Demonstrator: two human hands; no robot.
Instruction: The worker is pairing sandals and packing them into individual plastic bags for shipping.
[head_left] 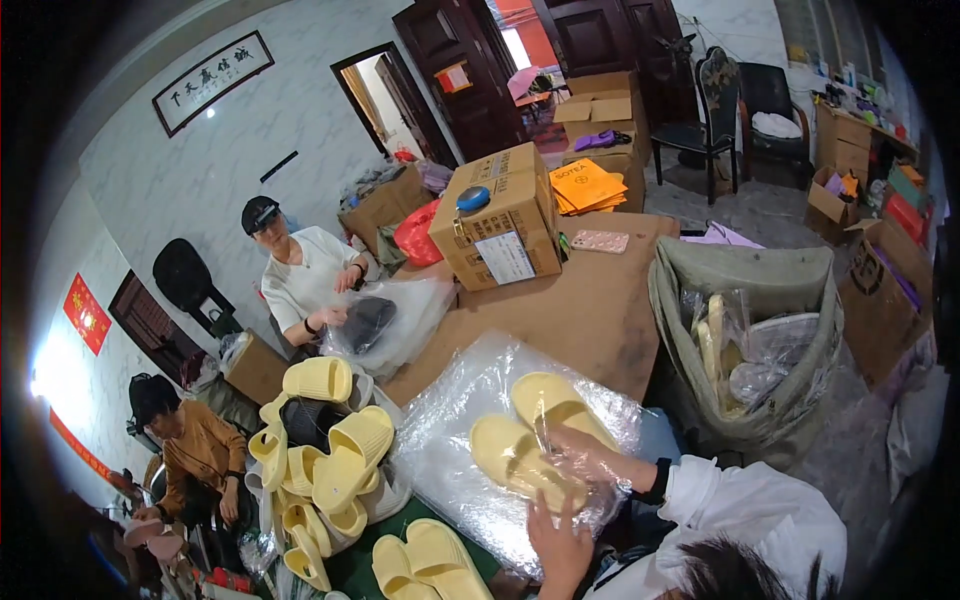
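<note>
1. Pale yellow slide slippers (510, 450), one pair, lie side by side on a stack of clear plastic bags (435, 475), near the edge of the brown table (600, 310). Shine across them suggests film over their tops; whether they are fully bagged, I cannot tell.
2. The right hand (588, 458), beyond a black wristband (658, 482), rests over the slippers; whether its fingers pinch film or only press, I cannot tell.
3. The left hand (560, 548) has its fingers spread at the pair's near end, seemingly on the plastic.
4. The step in hand looks like sleeving the pair in plastic. The next move probably calls for one hand steadying the slippers while the other draws the film smooth.
5. Left of the bags sits a heap of more yellow slippers (350, 465), with another pair (430, 562) nearer the person. To the right, a grey-green fabric sack (765, 265) holds plastic-wrapped footwear.
</note>
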